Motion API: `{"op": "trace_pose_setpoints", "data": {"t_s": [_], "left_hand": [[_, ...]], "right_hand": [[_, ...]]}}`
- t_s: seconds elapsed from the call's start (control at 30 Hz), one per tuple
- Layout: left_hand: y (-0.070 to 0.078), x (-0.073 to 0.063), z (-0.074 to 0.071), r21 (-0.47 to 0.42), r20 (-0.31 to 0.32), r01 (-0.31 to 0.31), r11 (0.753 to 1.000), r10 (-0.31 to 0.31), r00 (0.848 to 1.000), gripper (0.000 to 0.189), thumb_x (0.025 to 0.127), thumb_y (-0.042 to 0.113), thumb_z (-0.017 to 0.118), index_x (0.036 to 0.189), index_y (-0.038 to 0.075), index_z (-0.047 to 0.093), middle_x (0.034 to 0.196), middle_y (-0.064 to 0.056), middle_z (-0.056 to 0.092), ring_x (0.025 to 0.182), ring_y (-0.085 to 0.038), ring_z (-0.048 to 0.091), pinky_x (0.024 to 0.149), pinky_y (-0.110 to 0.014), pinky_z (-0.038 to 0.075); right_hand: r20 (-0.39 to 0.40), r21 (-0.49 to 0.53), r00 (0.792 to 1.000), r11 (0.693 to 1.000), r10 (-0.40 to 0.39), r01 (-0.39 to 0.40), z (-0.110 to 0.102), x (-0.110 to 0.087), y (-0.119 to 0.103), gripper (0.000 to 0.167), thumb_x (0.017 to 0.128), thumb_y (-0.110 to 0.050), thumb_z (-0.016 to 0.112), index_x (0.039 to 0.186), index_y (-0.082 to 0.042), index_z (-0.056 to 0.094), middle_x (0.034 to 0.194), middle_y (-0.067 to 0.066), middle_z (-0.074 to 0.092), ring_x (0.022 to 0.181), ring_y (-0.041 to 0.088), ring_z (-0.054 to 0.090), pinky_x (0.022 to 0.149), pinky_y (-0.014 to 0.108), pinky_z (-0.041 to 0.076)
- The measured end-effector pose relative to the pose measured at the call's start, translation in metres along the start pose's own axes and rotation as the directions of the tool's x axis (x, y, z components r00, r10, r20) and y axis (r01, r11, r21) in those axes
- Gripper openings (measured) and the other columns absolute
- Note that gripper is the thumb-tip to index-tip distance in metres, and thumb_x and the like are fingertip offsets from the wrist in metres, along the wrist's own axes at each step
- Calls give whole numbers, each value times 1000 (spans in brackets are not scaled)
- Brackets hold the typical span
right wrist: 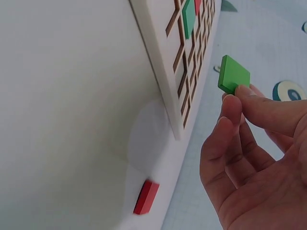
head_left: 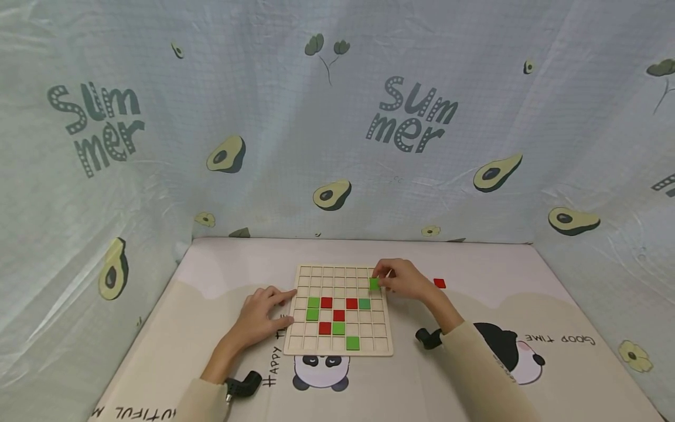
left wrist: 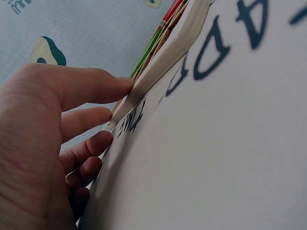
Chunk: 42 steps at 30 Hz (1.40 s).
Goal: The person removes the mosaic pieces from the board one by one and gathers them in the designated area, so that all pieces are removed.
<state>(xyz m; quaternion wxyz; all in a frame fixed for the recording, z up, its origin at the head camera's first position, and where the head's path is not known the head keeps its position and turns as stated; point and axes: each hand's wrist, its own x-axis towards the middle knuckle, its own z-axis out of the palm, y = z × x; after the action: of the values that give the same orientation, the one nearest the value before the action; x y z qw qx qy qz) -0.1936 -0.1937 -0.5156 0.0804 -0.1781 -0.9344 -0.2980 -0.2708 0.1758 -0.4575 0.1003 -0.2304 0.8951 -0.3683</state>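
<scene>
So the container here was basically a wooden grid board (head_left: pixel 366 330), lying flat on the tablecloth (head_left: pixel 401 387), with flat square tiles sitting in some of its cells. I counted four red ones, four bright green ones and a single darker, teal-ish green one (head_left: pixel 364 303), mostly in the half nearer the person.

The right hand (head_left: pixel 403 278) had one more bright green tile (right wrist: pixel 234 74) pinched between thumb and fingertips, held up over the board's far right corner. From the right wrist view it was clear of the cells. That hand hid part of the corner from the head camera.

The left hand (head_left: pixel 261 313) wasn't gripping anything: fingers fairly relaxed, thumb and forefinger spread apart and touching the board's left edge.

Off to the right, past the right hand, a loose red tile (head_left: pixel 439 283) lay on the cloth. Behind everything hung an avocado-print curtain (head_left: pixel 279 111).
</scene>
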Motion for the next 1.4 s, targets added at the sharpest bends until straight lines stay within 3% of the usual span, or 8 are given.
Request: {"op": "trace_pose_setpoints", "data": {"t_s": [0.47,0.83,1.4], "left_hand": [[0,-2,-1,3,-20,-15,1000,15,1000,55,86,37,77,135,15,70,96,8,58,90,-10,42,79,-32,29],[-2,0,1,0,2,4,1000,-4,1000,57,85,39,77,137,16,68,98,10,57,92,-10,42,80,-34,29],[-1,1,2,9,-1,5,1000,-5,1000,58,85,40,76,137,16,69,97,9,56,91,-10,43,80,-34,30]], "right_hand": [[-25,10,1000,1000,19,-18,-23,-16,20,11,94,0,66,101,-8,70,90,8,67,68,17,61,61,29,50],[-58,-26,998,999,38,-39,-43,-27,40,10,94,-1,65,101,-6,70,92,10,68,68,18,60,62,30,50],[-92,-44,989,992,113,-117,-75,-52,69,11,94,1,63,102,-2,69,92,13,66,74,21,61,63,30,51]]}}
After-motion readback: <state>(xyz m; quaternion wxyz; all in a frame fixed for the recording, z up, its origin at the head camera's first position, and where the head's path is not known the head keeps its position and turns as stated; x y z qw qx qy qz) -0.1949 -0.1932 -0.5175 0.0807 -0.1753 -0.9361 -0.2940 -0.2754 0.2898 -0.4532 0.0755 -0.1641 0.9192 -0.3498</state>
